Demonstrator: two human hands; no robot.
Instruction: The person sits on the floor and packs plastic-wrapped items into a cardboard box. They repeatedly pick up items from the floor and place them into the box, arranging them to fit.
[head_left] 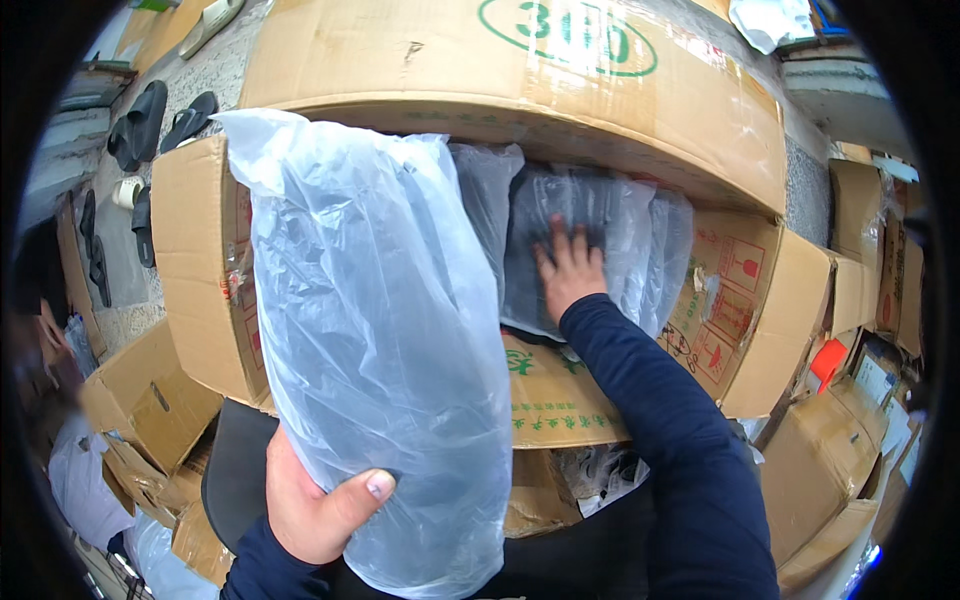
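My left hand (325, 503) grips the lower part of a long dark bundle wrapped in cloudy clear plastic (385, 330). Its thumb lies across the front, while the other fingers are hidden behind. The bundle stands tilted in front of the left side of an open cardboard box (560, 400). Inside the box are several similar plastic-wrapped dark bundles (630, 235). My right hand (572, 262) reaches in with fingers spread, its palm resting on a dark bundle (530, 210) in the middle. What the wrappings contain cannot be made out.
The box's large far flap (400, 60) stands folded back, with side flaps (200, 270) spread outward. Dark slippers (140, 125) lie on the floor at the far left. More cardboard boxes (150, 395) sit at the left, and others (825, 470) at the right.
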